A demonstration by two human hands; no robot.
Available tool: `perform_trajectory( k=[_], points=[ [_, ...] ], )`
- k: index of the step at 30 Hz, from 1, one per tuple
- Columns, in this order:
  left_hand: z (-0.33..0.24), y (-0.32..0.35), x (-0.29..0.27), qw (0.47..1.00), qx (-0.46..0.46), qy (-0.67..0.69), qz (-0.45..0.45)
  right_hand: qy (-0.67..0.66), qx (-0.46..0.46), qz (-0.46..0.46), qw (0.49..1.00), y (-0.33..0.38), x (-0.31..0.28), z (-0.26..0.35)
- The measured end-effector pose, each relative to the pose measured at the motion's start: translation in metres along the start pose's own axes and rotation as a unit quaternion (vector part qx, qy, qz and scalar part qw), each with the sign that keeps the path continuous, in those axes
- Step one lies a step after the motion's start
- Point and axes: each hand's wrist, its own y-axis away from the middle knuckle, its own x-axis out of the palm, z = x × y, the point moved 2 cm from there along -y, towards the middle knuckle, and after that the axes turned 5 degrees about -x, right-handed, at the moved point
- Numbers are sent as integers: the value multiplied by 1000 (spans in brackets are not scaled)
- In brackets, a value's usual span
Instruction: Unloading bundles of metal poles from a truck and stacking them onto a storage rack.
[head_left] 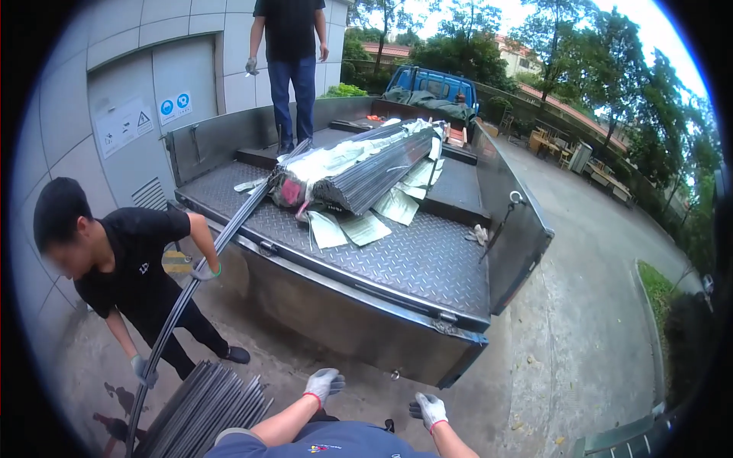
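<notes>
My left hand [324, 384], in a whitish work glove with a red cuff, is held out in front of my body, fingers extended and nothing in them. My right hand [429, 409], gloved the same way, is lifted to the right with its fingers loosely apart, also holding nothing. Both are nearest the lowered tailgate [328, 313] of a truck but do not touch it. Left of my left hand, a stack of dark metal rods [206, 408] lies on the ground. A co-worker at the left grips several long rods [180, 307] with both gloved hands, their far ends resting on the truck bed.
On the truck's checkered metal bed [435, 263] lies a large bundle of dark rods [382, 172] with silvery wrapping. A second person [290, 69] stands up there. A pale glove [479, 234] lies near the right side wall [513, 221]. A grey door [153, 122] is behind the co-worker.
</notes>
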Motion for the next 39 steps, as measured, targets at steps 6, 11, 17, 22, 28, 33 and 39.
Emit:
perform_trajectory(
  k=[6, 11, 17, 22, 28, 33, 39],
  points=[
    [-59, -54, -73, 999, -22, -10, -26, 41, -88, 32, 995, -48, 125, 94],
    [-77, -95, -94, 1000, -13, -6, -16, 65, -143, 90, 983, -62, 198, 160],
    [-88, -113, -85, 999, -21, 26, -17, 371, -384, -46, 844, -97, 207, 229],
    [-84, -131, -83, 997, 19, 59, -52, 498, -420, -101, 752, -178, 176, 258],
    [-85, -139, -61, 985, 42, 132, -99, 563, -389, -104, 722, -262, 150, 276],
    [-77, -143, -55, 975, 63, 169, -133, 560, -403, -82, 719, -292, 148, 265],
    [-57, -139, -62, 964, 47, 202, -164, 562, -393, -61, 725, -285, 141, 260]
  ],
)
